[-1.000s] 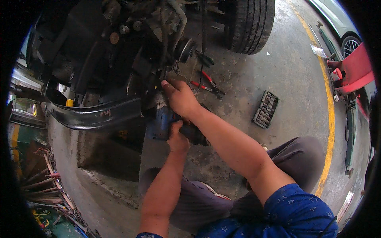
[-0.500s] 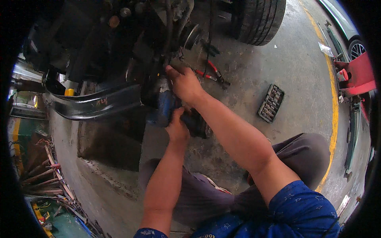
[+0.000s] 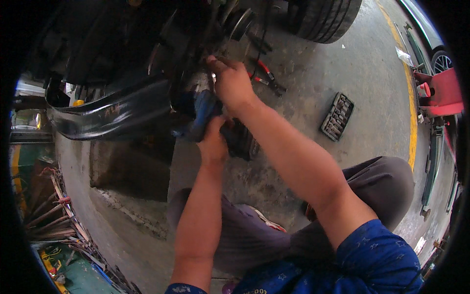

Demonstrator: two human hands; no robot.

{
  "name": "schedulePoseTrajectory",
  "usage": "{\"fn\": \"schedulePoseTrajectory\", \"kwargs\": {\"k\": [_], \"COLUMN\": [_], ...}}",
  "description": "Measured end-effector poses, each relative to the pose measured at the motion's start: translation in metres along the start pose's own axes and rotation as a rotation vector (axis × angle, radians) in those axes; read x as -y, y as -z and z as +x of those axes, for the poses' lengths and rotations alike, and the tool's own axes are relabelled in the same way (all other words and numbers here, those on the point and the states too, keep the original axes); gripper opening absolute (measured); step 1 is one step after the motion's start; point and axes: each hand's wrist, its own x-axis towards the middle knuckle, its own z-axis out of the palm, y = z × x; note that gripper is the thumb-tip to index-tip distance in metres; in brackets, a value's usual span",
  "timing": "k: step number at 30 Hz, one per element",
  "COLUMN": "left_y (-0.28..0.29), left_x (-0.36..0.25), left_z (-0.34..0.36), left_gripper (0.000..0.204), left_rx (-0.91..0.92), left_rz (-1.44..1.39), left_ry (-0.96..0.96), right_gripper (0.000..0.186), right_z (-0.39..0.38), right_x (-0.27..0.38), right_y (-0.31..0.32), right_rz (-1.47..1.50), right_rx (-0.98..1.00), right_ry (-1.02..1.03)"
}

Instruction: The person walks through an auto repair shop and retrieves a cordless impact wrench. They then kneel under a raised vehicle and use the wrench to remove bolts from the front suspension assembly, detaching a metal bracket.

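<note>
- Black beam point(image 3: 110, 111): pale marks seen on its face, too blurred to read.
- Blue power tool point(image 3: 204, 112): held just right of the beam's end; grip wrapped by left hand's point(image 3: 213, 139) fingers.
- Right hand point(image 3: 235, 87): placed by the tool's nose, right of the beam; finger closure can't be told.
- 1 pair of red-handled pliers point(image 3: 266, 70), 1 socket tray point(image 3: 338, 117): left on floor, well right of the beam.
</note>
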Motion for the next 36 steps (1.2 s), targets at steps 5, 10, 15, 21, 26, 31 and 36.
{"fn": "schedulePoseTrajectory", "kwargs": {"k": [5, 10, 15, 21, 26, 31, 36], "left_y": [-0.008, -0.003, -0.001, -0.045, -0.074, -0.087, -0.086], "left_x": [-0.011, 0.025, 0.025, -0.068, -0.083, -0.077, -0.06], "left_z": [0.003, -0.02, -0.064, -0.078, -0.08, -0.079, -0.078], "left_gripper": [0.014, 0.012, 0.017, 0.019, 0.015, 0.014, 0.012], "left_rx": [-0.148, -0.054, 0.131, 0.426, 0.476, 0.506, 0.46], "left_rz": [-0.078, -0.048, 0.057, -0.14, -0.384, -0.4, -0.263], "left_ry": [0.183, 0.123, -0.102, 0.39, 0.469, 0.502, 0.486], "right_gripper": [0.035, 0.033, 0.03, 0.043, 0.041, 0.042, 0.041], "right_z": [-0.005, 0.025, 0.051, 0.016, 0.004, 0.021, 0.032], "right_x": [0.012, -0.026, -0.1, -0.134, -0.153, -0.177, -0.19], "right_y": [0.004, 0.013, 0.054, 0.255, 0.349, 0.416, 0.467], "right_rz": [0.044, -0.605, 0.098, 0.365, 0.265, 0.051, -0.43], "right_rx": [0.031, 0.104, -0.01, -0.759, -1.151, -1.171, -1.025], "right_ry": [-0.07, 0.59, 0.099, -0.424, -0.596, -0.624, -0.683]}}
